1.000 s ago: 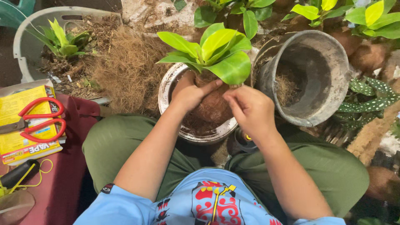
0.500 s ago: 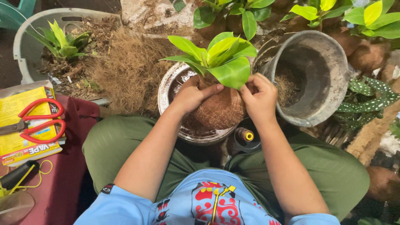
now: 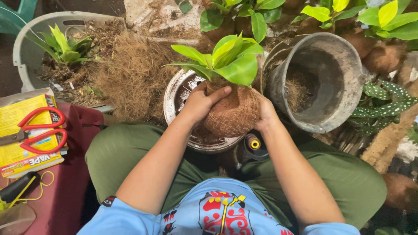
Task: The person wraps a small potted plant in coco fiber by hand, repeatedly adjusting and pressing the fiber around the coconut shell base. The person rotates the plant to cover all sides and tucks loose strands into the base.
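Both hands cup a round ball of brown coconut fibre (image 3: 233, 115) with a green-leaved plant (image 3: 224, 58) growing out of its top. The left hand (image 3: 202, 102) wraps the ball's left side, its fingers curled over the top just under the leaves; the right hand (image 3: 264, 114) presses flat against the ball's right side, partly hidden behind it. The ball sits just above a shallow round white basin (image 3: 174, 100) holding dark soil; whether it touches the basin cannot be told. Just right of the right hand a grey bucket (image 3: 344, 74) lies tilted on its side with some fibre inside. Left of the left hand lies a loose heap of coconut fibre (image 3: 133, 76), and beyond that a pale grey tub (image 3: 21, 48) holding a small green plant. Well to the left, red-handled scissors (image 3: 37, 130) rest on a yellow packet (image 3: 17, 117). Just below the right hand a small dark bottle with a yellow nozzle (image 3: 254, 143) stands against green trousers.
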